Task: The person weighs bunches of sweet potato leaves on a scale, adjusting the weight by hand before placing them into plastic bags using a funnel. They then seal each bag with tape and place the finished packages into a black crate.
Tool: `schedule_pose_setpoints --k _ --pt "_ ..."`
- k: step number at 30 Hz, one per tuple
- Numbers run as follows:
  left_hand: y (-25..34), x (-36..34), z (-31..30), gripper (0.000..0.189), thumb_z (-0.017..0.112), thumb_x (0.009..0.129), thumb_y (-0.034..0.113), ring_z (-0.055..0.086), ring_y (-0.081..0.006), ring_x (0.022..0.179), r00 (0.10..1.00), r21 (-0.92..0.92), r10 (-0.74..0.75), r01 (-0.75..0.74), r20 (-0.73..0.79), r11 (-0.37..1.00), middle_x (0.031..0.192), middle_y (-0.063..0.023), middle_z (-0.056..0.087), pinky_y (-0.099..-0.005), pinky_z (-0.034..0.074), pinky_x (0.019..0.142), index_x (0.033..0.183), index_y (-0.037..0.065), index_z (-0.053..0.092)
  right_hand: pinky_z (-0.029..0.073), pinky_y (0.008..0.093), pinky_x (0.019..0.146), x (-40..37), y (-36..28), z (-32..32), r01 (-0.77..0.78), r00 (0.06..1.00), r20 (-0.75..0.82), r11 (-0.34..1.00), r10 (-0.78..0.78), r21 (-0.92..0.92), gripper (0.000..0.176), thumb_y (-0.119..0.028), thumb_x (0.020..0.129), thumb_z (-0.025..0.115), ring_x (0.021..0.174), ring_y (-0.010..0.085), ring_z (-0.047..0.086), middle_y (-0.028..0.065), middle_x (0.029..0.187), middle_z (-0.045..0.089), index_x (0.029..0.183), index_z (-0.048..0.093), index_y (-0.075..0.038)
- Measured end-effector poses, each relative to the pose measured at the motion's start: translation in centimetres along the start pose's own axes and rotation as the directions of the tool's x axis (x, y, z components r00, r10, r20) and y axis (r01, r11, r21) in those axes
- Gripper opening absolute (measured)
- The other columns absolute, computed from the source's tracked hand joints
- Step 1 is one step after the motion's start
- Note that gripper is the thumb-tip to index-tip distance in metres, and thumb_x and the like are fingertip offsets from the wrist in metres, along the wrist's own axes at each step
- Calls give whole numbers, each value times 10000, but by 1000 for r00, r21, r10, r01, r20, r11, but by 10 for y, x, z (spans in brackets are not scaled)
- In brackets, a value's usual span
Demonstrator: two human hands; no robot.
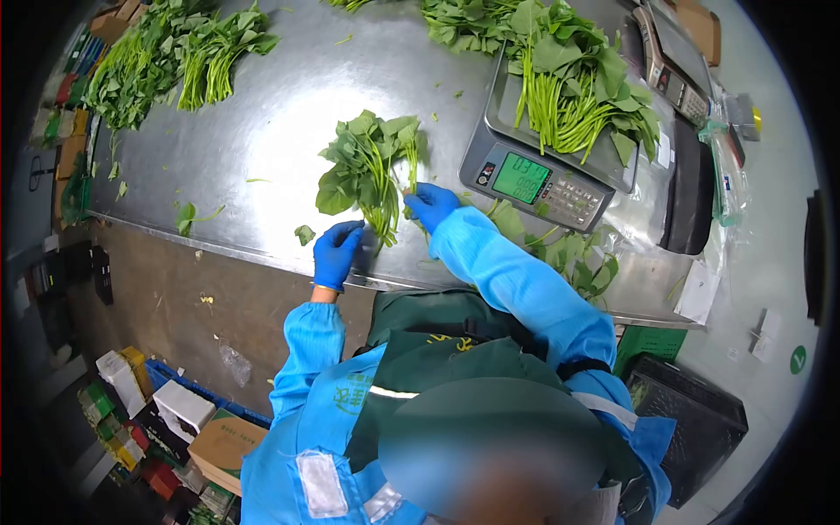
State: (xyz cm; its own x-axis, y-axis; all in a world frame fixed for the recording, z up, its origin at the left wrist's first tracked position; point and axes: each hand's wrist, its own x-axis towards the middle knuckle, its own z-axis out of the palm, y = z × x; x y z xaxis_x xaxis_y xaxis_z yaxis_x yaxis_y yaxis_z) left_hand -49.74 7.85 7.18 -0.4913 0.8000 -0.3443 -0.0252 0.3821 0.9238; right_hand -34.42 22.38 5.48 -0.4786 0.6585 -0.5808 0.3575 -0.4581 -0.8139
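Observation:
A small bunch of leafy green stems lies on the steel table in front of me, leaves pointing away and cut ends towards me. At its right side my right hand, in a blue glove, is closed on a few of the leafy stems. My left hand, also blue-gloved, is just left of the stem ends, its fingers loosely apart with nothing visible in them. To the right, a digital scale with a lit green display bears a larger bunch of leafy greens.
More leafy greens are heaped at the table's far left. Loose leaves lie beside the scale near the front edge. A second scale stands at the far right, near plastic bags. A black crate and cardboard box are below.

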Motion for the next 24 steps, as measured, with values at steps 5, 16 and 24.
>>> schedule_pose_setpoints --k 5,16,24 --pt "22 10 18 177 560 804 42 560 -88 812 999 -104 29 -25 38 994 932 -60 625 -215 452 717 965 -18 603 467 240 611 -44 -19 -27 225 966 -182 939 -182 258 226 -79 790 605 698 104 558 55 859 612 1003 577 -8" --pt "94 37 121 439 459 867 355 527 -171 939 804 -487 -14 374 595 790 1060 -73 547 -309 426 805 1158 26 468 457 219 609 -77 -57 -89 480 876 -190 834 -442 274 209 -79 801 596 703 99 552 42 872 596 1005 592 -37" --pt "102 41 144 297 526 841 160 548 -114 828 896 -536 -14 278 443 797 968 -38 589 -267 439 775 1102 17 527 465 234 643 -90 -45 -101 380 901 -334 876 -278 296 165 -54 811 569 701 103 553 48 854 590 972 582 -20"
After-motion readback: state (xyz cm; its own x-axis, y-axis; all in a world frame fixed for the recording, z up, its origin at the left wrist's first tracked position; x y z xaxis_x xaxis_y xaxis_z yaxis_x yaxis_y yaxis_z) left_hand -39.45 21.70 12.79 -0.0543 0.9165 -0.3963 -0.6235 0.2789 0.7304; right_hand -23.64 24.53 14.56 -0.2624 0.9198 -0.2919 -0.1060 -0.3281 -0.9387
